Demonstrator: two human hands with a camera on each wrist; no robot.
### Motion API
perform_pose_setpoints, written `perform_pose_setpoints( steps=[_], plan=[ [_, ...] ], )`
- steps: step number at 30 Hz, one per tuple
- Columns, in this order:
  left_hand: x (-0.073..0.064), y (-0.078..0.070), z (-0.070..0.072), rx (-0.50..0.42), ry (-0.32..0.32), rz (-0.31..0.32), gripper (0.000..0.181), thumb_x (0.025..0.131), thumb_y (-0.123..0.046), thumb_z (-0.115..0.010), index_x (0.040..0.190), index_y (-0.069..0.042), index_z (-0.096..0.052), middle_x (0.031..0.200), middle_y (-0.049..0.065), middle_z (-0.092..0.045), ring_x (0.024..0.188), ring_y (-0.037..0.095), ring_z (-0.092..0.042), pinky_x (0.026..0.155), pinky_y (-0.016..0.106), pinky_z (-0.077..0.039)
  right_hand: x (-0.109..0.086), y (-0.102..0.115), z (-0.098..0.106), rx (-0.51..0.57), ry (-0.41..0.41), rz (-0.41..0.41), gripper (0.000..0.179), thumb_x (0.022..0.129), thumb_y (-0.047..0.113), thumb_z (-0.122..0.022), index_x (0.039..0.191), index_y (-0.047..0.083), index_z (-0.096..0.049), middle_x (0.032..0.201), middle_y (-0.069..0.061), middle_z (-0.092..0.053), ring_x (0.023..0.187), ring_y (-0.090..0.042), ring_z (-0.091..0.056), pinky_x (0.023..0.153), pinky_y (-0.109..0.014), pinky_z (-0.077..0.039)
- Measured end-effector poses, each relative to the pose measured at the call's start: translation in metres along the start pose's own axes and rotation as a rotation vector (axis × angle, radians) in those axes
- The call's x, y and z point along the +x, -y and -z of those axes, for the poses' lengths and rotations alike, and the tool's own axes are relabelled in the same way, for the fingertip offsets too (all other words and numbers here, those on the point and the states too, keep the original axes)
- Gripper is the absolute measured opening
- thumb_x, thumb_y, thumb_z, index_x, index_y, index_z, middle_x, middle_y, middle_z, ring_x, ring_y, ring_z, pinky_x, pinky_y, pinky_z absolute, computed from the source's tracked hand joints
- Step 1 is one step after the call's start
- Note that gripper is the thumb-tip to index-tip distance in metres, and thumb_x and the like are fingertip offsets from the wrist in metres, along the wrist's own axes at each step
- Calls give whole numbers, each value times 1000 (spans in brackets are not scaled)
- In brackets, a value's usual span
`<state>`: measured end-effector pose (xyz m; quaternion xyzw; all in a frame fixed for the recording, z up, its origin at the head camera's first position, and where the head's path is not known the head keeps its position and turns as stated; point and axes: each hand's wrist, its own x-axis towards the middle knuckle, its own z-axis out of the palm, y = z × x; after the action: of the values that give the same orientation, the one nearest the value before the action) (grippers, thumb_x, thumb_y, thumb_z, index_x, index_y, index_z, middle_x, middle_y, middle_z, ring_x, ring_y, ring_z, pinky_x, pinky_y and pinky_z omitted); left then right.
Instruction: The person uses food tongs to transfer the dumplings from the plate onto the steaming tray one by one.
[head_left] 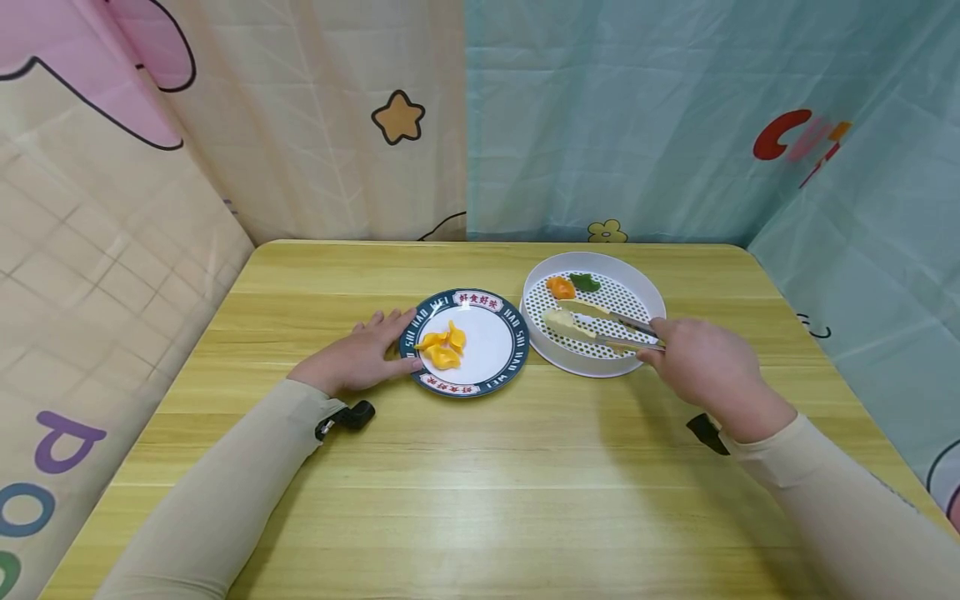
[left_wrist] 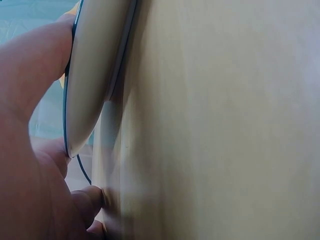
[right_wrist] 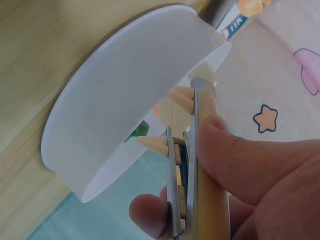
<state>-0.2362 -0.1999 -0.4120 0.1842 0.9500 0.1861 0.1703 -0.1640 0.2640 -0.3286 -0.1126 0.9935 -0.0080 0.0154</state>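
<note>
My left hand [head_left: 363, 354] rests at the left edge of a blue-rimmed white plate [head_left: 491, 342]. Its thumb lies on the rim, the other fingers spread along the outside. Three yellow dumpling-shaped pieces [head_left: 444, 357] sit on the plate's left half. My right hand [head_left: 708, 367] grips metal tongs [head_left: 630, 322] with cream tips, which reach into a round white steamer basket [head_left: 592, 365] with a perforated base. The tongs' arms stand apart. A pale piece [head_left: 558, 318] shows at the lower tip; whether it is pinched, I cannot tell. An orange piece [head_left: 561, 287] and a green piece [head_left: 585, 282] lie behind.
Plate and basket stand side by side, nearly touching, on a light wooden table [head_left: 480, 483]. Printed curtains [head_left: 600, 125] hang behind the table and along its sides. A small black device [head_left: 352, 417] is strapped at the left wrist.
</note>
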Motion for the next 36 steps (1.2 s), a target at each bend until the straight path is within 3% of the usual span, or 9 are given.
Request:
perform_pose_setpoints(
  steps=[21,30,36],
  plan=[
    [1,0,1,-4,2,3,103,93,-81,-53,171,-30,-8,178,13,-11,164,43,-5,131,65,-9,1,-2,-2,40,30,32,30,100,36,-72,100,8,-62,69,-4,-53,63,-22,-51,53,-34,-39],
    [1,-1,0,-1,5,-1,102,94,-79,-53,171,-29,-9,178,13,-12,164,44,-5,131,65,-9,-1,-1,-3,26,20,40,30,100,36,-72,104,7,-65,68,-3,-55,62,-22,-52,53,-34,-40],
    [0,-2,1,-3,8,-1,102,94,-79,-53,171,-29,-9,178,14,-12,164,44,-5,131,65,-10,-2,-1,-3,13,-1,49,27,100,34,-72,98,9,-63,67,-3,-53,61,-21,-50,51,-34,-39]
  ],
)
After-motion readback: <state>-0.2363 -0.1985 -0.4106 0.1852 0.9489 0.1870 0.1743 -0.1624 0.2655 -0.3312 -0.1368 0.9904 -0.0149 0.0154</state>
